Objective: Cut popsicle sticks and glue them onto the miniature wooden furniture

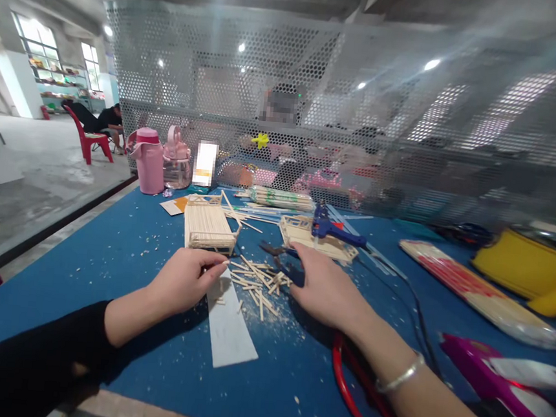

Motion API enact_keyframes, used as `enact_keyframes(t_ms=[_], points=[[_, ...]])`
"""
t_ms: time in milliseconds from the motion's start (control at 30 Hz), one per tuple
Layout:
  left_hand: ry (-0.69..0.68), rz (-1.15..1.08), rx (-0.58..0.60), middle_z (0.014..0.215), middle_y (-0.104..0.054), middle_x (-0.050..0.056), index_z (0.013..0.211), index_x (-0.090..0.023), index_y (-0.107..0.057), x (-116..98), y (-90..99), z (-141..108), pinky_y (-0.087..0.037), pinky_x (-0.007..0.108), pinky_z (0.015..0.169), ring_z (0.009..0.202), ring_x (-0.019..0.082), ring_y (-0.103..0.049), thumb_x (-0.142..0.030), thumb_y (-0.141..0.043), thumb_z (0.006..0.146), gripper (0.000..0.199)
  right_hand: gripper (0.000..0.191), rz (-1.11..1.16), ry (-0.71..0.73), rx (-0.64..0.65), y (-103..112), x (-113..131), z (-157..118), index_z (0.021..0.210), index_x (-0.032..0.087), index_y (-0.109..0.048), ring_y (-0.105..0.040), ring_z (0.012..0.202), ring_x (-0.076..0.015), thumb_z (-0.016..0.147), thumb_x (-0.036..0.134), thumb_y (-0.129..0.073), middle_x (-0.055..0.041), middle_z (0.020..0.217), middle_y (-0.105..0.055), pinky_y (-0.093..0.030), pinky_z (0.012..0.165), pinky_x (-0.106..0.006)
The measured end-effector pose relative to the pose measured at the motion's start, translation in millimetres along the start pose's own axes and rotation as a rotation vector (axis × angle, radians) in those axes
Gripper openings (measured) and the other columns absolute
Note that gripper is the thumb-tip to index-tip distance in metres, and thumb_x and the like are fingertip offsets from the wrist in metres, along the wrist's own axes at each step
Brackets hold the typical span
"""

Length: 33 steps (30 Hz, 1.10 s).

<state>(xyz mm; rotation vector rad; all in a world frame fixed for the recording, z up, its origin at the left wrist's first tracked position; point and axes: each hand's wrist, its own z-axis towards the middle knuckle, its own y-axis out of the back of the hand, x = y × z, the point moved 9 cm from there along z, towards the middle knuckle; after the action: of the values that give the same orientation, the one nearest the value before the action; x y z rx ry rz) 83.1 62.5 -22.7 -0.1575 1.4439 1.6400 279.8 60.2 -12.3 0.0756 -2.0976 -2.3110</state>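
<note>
My left hand (187,278) has thumb and forefinger pinched on a small pale stick end, above the top of a white paper strip (230,334). My right hand (327,284) rests at dark-handled pliers (278,255), its thumb and forefinger apart around the handles. Short cut wooden sticks (259,281) lie scattered between both hands. Behind my left hand stands a small slatted wooden model (210,223). A second wooden frame piece (305,237) sits behind my right hand, with a blue glue gun (337,230) resting over it.
A pink thermos (150,161), a clear pink bottle (177,161) and a phone stand at the back left. Bagged sticks (480,288), a yellow container (526,263) and a purple device (506,384) are at right. A red cable curves below my right wrist. Perforated metal screen (212,66) behind.
</note>
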Motion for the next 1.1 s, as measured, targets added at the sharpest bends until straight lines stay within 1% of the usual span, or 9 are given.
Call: enact_keyframes(t_ms=[133,300,433,567,700,867,1000,1067,1100], points=[[0.067,0.192,0.170,0.089,-0.074,0.006,0.091,-0.020,-0.073,11.0,-12.7,-0.1,-0.043,0.026,0.064,0.078,0.020,-0.065,-0.029,-0.046,0.087,0.029,0.048,-0.041,-0.161,0.028,-3.7,-22.1,3.8,0.116,0.015,-0.057,-0.065,0.092,-0.0323,0.080,0.047,-0.051,-0.0170,0.104,-0.069,-0.048,0.069,-0.037],[0.047,0.290,0.188,0.091,-0.074,0.008,0.092,-0.020,-0.074,8.9,-13.5,-0.7,-0.045,0.028,0.067,0.083,0.022,-0.066,-0.031,-0.045,0.087,0.031,0.059,-0.092,-0.164,0.020,-9.3,-25.8,7.3,0.111,0.013,-0.060,-0.064,0.094,-0.0325,0.082,0.061,-0.044,-0.0185,0.106,-0.067,-0.048,0.069,-0.038],[0.042,0.326,0.170,0.090,-0.073,0.008,0.089,-0.020,-0.074,8.2,-9.7,0.3,-0.046,0.029,0.067,0.082,0.022,-0.066,-0.027,-0.045,0.087,0.029,0.051,-0.153,-0.097,-0.073,6.9,-12.6,7.7,0.111,0.010,-0.060,-0.059,0.104,-0.0342,0.090,0.050,-0.037,-0.0215,0.111,-0.064,-0.045,0.077,-0.042],[0.021,0.377,0.173,0.088,-0.071,0.008,0.088,-0.020,-0.074,9.5,-9.1,2.0,-0.047,0.029,0.068,0.082,0.022,-0.065,-0.022,-0.048,0.086,0.026,0.029,-0.169,0.036,-0.040,19.8,13.6,4.8,0.094,0.015,-0.066,-0.063,0.090,-0.0278,0.090,0.033,-0.043,-0.0147,0.096,-0.069,-0.044,0.070,-0.035],[0.007,0.421,0.220,0.088,-0.070,0.008,0.090,-0.021,-0.074,10.2,-14.7,1.0,-0.048,0.030,0.068,0.083,0.023,-0.065,-0.021,-0.049,0.085,0.025,0.018,-0.130,0.276,0.090,11.2,54.4,6.1,0.081,0.023,-0.069,-0.064,0.081,-0.0191,0.084,0.023,-0.052,-0.0039,0.086,-0.071,-0.041,0.064,-0.027],[0.032,0.458,0.241,0.087,-0.069,0.008,0.089,-0.022,-0.074,12.8,-18.6,-0.9,-0.049,0.029,0.066,0.081,0.022,-0.065,-0.021,-0.050,0.084,0.025,0.020,-0.112,0.385,0.146,-3.2,77.8,19.1,0.082,0.022,-0.070,-0.063,0.081,-0.0171,0.083,0.017,-0.051,-0.0025,0.088,-0.071,-0.040,0.064,-0.025],[0.032,0.429,0.241,0.086,-0.068,0.007,0.088,-0.021,-0.074,13.4,-18.6,-1.0,-0.049,0.030,0.067,0.082,0.023,-0.065,-0.020,-0.050,0.084,0.025,0.017,-0.132,0.331,0.122,7.7,65.9,12.3,0.078,0.020,-0.066,-0.063,0.075,-0.0191,0.084,0.022,-0.050,-0.0055,0.082,-0.070,-0.040,0.060,-0.028],[0.023,0.412,0.231,0.086,-0.067,0.007,0.087,-0.020,-0.073,12.3,-16.9,-0.4,-0.049,0.030,0.067,0.083,0.023,-0.064,-0.019,-0.048,0.085,0.025,0.013,-0.170,0.246,0.137,11.4,46.1,-2.1,0.071,0.021,-0.062,-0.063,0.066,-0.0225,0.080,0.026,-0.054,-0.0081,0.073,-0.069,-0.038,0.053,-0.031],[0.019,0.407,0.224,0.086,-0.067,0.007,0.086,-0.020,-0.073,11.7,-15.8,-0.2,-0.049,0.030,0.066,0.083,0.022,-0.064,-0.017,-0.047,0.084,0.026,0.012,-0.228,0.125,0.187,7.6,26.1,-11.6,0.068,0.022,-0.059,-0.064,0.063,-0.0251,0.077,0.030,-0.059,-0.0091,0.070,-0.068,-0.037,0.050,-0.032]])
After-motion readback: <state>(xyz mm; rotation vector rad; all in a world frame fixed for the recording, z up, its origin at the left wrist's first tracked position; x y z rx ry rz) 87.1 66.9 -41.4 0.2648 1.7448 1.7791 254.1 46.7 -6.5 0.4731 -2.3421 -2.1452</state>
